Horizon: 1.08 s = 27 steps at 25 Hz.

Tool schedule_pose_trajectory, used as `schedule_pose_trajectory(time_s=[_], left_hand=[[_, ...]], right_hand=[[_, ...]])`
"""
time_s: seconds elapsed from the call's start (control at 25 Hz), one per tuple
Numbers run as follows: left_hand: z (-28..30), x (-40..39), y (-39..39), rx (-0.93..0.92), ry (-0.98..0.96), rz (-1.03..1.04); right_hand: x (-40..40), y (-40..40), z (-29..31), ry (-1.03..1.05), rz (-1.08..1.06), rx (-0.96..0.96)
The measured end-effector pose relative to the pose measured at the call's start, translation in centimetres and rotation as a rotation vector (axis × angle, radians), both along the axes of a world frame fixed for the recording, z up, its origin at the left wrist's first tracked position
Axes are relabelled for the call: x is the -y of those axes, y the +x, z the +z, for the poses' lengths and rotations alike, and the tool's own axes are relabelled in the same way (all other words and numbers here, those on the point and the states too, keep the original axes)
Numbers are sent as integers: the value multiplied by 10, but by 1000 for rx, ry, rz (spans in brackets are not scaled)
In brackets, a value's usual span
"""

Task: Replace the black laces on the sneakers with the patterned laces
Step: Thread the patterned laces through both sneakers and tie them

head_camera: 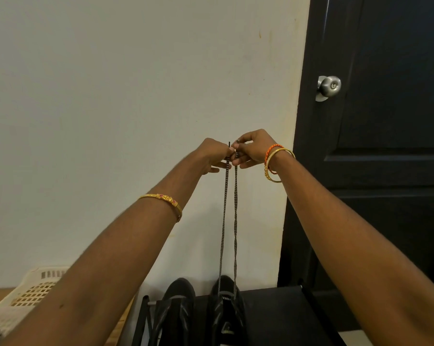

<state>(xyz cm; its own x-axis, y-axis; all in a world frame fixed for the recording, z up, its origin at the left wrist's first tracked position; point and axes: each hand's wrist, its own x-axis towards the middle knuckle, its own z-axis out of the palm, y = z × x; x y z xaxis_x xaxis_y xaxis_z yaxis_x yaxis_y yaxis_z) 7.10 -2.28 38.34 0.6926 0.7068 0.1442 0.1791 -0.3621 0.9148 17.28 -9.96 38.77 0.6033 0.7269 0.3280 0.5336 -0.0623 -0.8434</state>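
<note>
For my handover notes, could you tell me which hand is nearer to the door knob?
Right. The right hand pinches the patterned lace ends just left of the door, below the door knob. The left hand holds the lace too, one hand farther away.

Two hands are raised together in front of a wall (111, 96), the left hand (212, 156) just left of the right hand (254, 148), fingertips almost touching. Each pinches one end of a lace (223, 221). Both strands hang straight down from the hands to the right sneaker (226, 310) below. A second sneaker (177, 303) sits just left of it. Both seem to rest on a rack (273, 308). A door (385, 121) stands right of the hands, its knob (329, 86) above them. A basket (36, 285) lies far below left.
</note>
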Motion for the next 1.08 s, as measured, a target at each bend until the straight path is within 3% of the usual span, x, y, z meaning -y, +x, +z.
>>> schedule_pose_trajectory(time_s=[0.32, 0.6, 0.8, 0.96, 1.08], left_hand=[[-6, -1, -1, 0, -5, -10], [-33, -17, -7, 47, -29, 50], [-104, -54, -16, -44, 117, 189], [-200, -68, -19, -414, 306, 332], [-272, -53, -14, -395, 262, 276]], right_hand=[[-1, 5, -6, 6, -31, 77], [21, 6, -34, 235, -36, -175], [39, 27, -127, 71, -100, -269], [42, 37, -232, -15, -170, -477], [34, 33, -295, -45, -249, -592]])
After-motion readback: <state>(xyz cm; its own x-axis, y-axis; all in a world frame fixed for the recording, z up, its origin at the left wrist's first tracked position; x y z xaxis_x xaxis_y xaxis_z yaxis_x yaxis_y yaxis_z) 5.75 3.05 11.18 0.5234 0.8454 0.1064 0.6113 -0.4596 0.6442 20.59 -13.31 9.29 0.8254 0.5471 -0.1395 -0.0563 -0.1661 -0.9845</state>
